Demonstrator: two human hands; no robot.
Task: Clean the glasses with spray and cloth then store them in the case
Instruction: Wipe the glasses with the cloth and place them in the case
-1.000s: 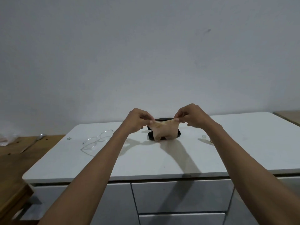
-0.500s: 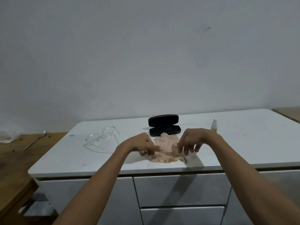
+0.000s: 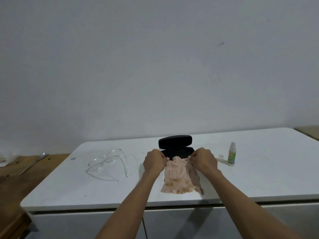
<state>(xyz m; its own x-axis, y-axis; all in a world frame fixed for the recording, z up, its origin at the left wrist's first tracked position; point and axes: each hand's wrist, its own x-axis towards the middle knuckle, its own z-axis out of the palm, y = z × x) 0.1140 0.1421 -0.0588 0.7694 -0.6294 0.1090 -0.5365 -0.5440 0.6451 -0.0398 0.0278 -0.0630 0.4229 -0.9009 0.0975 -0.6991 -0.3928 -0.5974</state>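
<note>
**Cloth coming down flat beside the open case**

You are lowering the peach cloth onto the counter, left hand and right hand each pinching a far corner; a second ago you were holding it up; glasses are lying untouched to the left; case is standing open, spray bottle uncapped, wiping not yet begun.

Cloth: pale peach, crumpled, with tan marks near its lower edge; its upper corners are pinched between the left hand and right hand, the rest draped down onto the tabletop.

Case: black, hard-shelled, lid open and upright; just beyond both hands.

Glasses: clear frame, arms unfolded, lying flat; well out to the left of the left hand.

Spray bottle: small, green-labelled, white nozzle, upright; near the right hand, on its right.

Cap: small, clear; between the right hand and the bottle.
</note>
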